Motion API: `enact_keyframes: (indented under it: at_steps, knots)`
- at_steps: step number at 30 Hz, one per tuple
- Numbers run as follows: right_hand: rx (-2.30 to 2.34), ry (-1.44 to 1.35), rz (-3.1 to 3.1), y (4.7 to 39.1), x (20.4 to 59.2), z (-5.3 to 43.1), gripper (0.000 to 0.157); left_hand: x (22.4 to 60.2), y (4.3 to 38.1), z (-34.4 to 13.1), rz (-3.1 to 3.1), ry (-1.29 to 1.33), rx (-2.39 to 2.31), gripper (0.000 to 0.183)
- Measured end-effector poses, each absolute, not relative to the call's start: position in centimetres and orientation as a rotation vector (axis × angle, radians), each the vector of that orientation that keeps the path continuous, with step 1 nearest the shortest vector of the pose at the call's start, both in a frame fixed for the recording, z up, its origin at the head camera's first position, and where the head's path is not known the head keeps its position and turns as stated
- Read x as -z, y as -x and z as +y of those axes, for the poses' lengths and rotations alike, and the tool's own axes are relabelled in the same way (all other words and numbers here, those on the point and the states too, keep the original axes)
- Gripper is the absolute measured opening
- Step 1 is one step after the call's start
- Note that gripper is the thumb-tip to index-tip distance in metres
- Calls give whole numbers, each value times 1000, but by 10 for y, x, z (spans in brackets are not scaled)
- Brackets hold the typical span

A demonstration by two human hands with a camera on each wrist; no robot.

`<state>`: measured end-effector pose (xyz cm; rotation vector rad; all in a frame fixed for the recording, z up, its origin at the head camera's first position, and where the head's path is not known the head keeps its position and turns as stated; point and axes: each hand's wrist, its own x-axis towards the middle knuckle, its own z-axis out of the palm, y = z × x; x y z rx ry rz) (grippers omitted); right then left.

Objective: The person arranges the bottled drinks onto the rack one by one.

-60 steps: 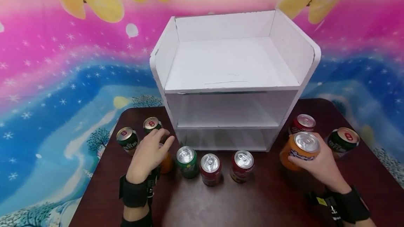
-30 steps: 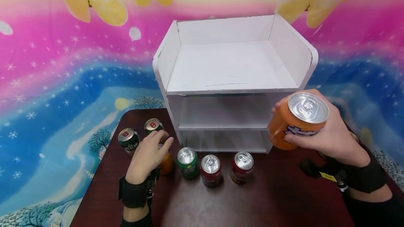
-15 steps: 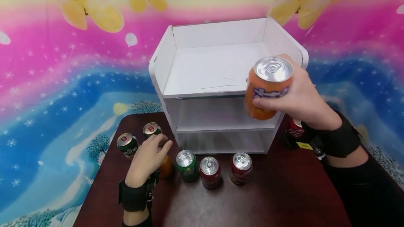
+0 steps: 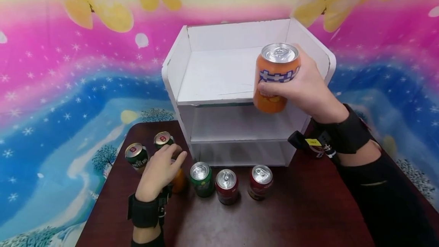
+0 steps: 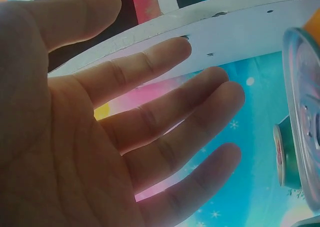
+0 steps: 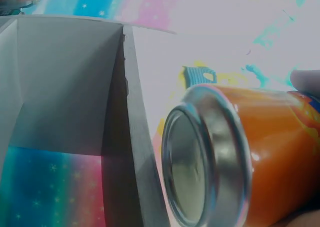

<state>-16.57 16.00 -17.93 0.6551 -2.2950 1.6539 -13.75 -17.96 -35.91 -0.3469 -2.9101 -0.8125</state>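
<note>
An orange soda can [image 4: 272,72] is upright in the grip of my right hand [image 4: 306,87], thumb across its label. The can is raised in front of the top shelf [image 4: 219,75] of a white rack. In the right wrist view, the bottom end of the orange can [image 6: 280,147] appears beside a board of the rack [image 6: 132,87]. My left hand [image 4: 161,170] hovers with loose fingers over another orange can [image 4: 179,181], which it partly hides. The left wrist view shows the left palm [image 5: 75,137] bare, nothing held.
A green can [image 4: 202,180] and two dark red cans [image 4: 226,186] [image 4: 260,182] stand before the rack. Two dark green cans [image 4: 136,156] [image 4: 163,139] are at the left. Another can [image 4: 316,151] is mostly hidden behind the right wrist strap. A patterned cloth [image 4: 68,87] hangs behind.
My right hand has lifted the orange can from the table's right side, up and leftward to the top shelf's front. The left hand has stayed in place.
</note>
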Motion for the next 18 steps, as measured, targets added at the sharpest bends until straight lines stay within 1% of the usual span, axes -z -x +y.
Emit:
enact_keyframes:
  at_steps: [8,14,18]
  knots:
    - [-1706,-578,-2240,182,182,147,63,359,138,-179,-2917,354,801,26]
    - [-1671,-544,-2272,190,188,141,66,359,139,-179,-2916,366,817,22]
    - [-1654,-539,-2275,194,191,136,68,360,141,-179,-2921,352,825,22]
